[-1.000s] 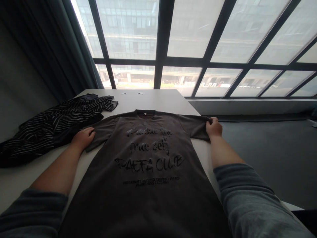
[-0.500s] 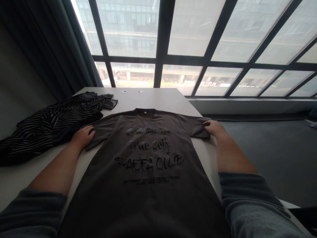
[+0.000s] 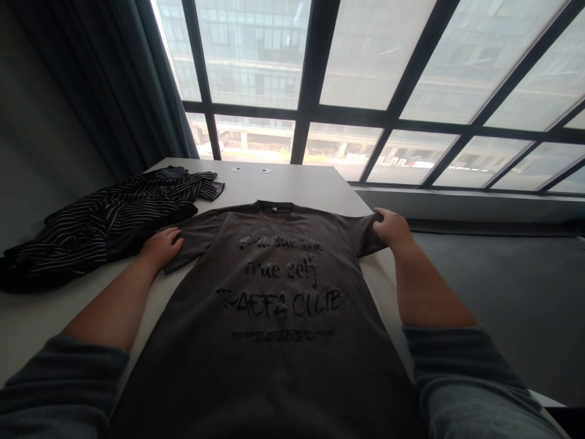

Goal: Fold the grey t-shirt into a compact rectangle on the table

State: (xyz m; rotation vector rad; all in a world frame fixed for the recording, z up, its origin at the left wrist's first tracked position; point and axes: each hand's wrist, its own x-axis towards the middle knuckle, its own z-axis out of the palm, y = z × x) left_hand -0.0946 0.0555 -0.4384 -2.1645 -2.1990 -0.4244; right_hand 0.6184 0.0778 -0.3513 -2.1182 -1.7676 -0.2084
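Note:
A dark grey-brown T-shirt with black lettering lies face up, its sleeves spread to both sides and its collar toward the window. My left hand rests flat on the left sleeve, fingers stretched out and thumb apart. At the other side my right hand pinches the end of the right sleeve, which is lifted a little at the table's edge. The shirt's lower hem is out of view.
A black garment with white stripes lies crumpled on the white table at the left. Two round white fittings sit near the far edge. Beyond are a dark curtain and a large framed window. Grey floor shows at right.
My right hand has shifted its hold on the right sleeve and raised its end slightly. The left hand stays on the left sleeve. The whole view has tilted a little.

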